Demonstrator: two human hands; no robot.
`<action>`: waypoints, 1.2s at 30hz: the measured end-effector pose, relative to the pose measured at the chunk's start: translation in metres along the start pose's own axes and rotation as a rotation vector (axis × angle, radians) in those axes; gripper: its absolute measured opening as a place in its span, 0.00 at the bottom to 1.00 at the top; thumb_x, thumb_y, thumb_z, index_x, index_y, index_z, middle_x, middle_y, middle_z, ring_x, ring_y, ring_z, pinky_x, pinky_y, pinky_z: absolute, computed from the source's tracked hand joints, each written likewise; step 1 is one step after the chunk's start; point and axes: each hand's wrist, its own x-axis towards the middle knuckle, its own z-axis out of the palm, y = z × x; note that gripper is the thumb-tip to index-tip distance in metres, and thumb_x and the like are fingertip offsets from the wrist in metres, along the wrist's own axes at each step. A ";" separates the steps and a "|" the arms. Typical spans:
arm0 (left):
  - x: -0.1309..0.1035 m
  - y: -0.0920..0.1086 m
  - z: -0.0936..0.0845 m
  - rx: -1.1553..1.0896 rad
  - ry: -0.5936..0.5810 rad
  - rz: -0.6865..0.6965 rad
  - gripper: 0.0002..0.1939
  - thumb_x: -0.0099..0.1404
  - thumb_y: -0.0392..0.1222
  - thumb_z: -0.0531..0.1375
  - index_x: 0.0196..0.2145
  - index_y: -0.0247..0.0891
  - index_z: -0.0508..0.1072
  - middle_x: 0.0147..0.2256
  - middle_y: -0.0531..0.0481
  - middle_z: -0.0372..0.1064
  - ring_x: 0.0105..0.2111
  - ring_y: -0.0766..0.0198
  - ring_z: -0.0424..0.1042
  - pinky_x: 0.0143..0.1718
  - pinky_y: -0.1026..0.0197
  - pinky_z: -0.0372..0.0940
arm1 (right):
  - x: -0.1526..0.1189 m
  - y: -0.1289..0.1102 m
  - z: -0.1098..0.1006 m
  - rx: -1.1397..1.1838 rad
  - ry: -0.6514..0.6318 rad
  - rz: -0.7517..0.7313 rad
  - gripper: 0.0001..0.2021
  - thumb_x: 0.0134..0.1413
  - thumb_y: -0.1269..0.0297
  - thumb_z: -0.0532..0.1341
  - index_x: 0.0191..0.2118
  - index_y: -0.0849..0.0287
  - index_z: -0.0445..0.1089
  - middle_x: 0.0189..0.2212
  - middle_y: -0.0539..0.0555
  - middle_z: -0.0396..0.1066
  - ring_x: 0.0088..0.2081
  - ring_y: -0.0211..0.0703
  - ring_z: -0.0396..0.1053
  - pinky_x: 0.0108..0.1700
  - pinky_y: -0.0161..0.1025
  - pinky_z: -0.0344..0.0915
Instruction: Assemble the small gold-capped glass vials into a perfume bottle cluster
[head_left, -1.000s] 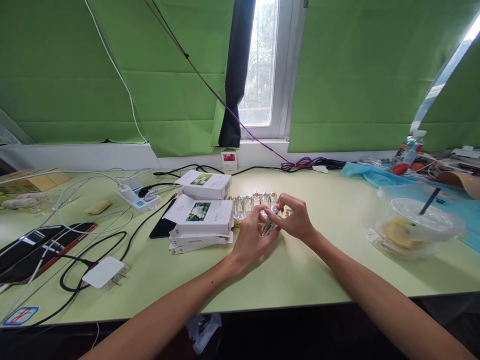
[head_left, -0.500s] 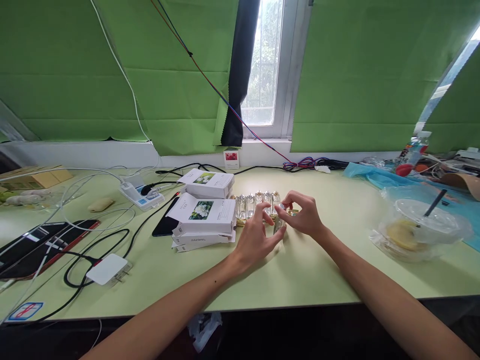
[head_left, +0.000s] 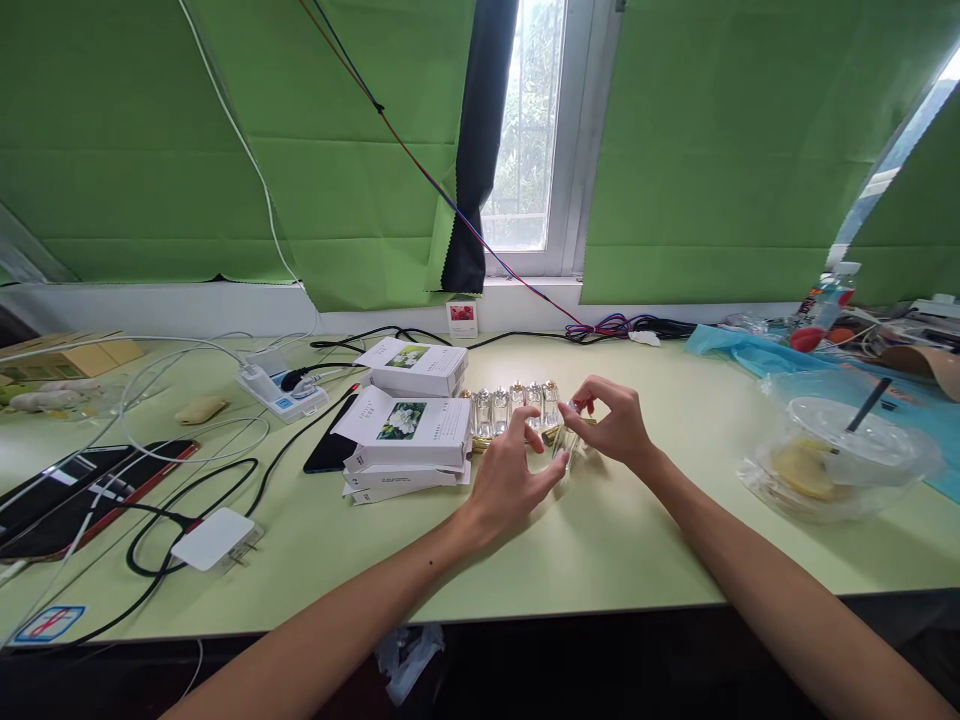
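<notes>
Near the middle of the pale green bench point(head_left: 622, 560), I have the small glass bottle point(head_left: 569, 446) between both hands, just in front of a row of similar clear bottles point(head_left: 501, 408). With the right hand point(head_left: 613, 422) I pinch the small glass bottle near its upper end, thumb and bent fingers closed on it, and it looks tilted and a little blurred. My left hand point(head_left: 514, 475) is half curled, with a gap between thumb and forefinger; its thumb tip is at the bottle's lower part, though from this view I cannot tell whether it bears any of the hold. Just left of the row I see a stack of white boxes point(head_left: 431, 440) printed with a white flower, and behind that another white box point(head_left: 427, 368). A dark phone point(head_left: 326, 450) is partly covered by the stack. Farther left are a power strip point(head_left: 281, 392) with plugs in it and, nearer the front edge, a white charger point(head_left: 214, 540) with its prongs showing. Well apart on my right, a lidded plastic cup point(head_left: 844, 435) with a black straw sits in a clear bag, beside blue plastic sheeting point(head_left: 716, 345).
</notes>
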 end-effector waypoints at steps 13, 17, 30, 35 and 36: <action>0.000 0.002 0.000 0.014 -0.018 -0.022 0.24 0.63 0.50 0.63 0.53 0.42 0.62 0.33 0.56 0.67 0.22 0.70 0.63 0.26 0.66 0.57 | 0.002 0.010 -0.002 -0.005 0.007 0.022 0.11 0.58 0.59 0.64 0.27 0.56 0.67 0.24 0.51 0.71 0.25 0.39 0.66 0.27 0.38 0.64; 0.000 0.002 0.001 0.022 -0.022 -0.011 0.23 0.63 0.49 0.63 0.52 0.42 0.62 0.33 0.56 0.67 0.22 0.70 0.62 0.27 0.65 0.58 | 0.001 0.014 -0.001 -0.003 0.005 0.041 0.11 0.60 0.57 0.63 0.29 0.56 0.68 0.24 0.52 0.72 0.26 0.40 0.68 0.28 0.39 0.66; -0.001 -0.002 0.002 0.031 -0.044 0.001 0.21 0.64 0.49 0.62 0.51 0.42 0.64 0.34 0.55 0.68 0.22 0.69 0.63 0.27 0.64 0.58 | 0.003 0.026 0.003 -0.036 -0.008 0.137 0.13 0.63 0.51 0.62 0.36 0.56 0.75 0.33 0.56 0.77 0.29 0.43 0.69 0.32 0.41 0.68; -0.001 -0.001 0.002 0.034 -0.050 -0.001 0.20 0.64 0.49 0.62 0.50 0.42 0.64 0.34 0.55 0.68 0.23 0.69 0.64 0.27 0.64 0.58 | 0.003 0.026 0.004 -0.031 -0.024 0.174 0.12 0.63 0.54 0.62 0.41 0.57 0.75 0.34 0.55 0.78 0.26 0.40 0.67 0.32 0.40 0.68; -0.001 -0.001 0.002 0.036 -0.050 -0.002 0.20 0.64 0.49 0.62 0.50 0.42 0.64 0.34 0.55 0.68 0.23 0.69 0.64 0.27 0.64 0.58 | 0.002 0.025 0.004 -0.021 -0.029 0.179 0.11 0.62 0.55 0.62 0.41 0.57 0.75 0.34 0.55 0.78 0.26 0.40 0.67 0.32 0.40 0.68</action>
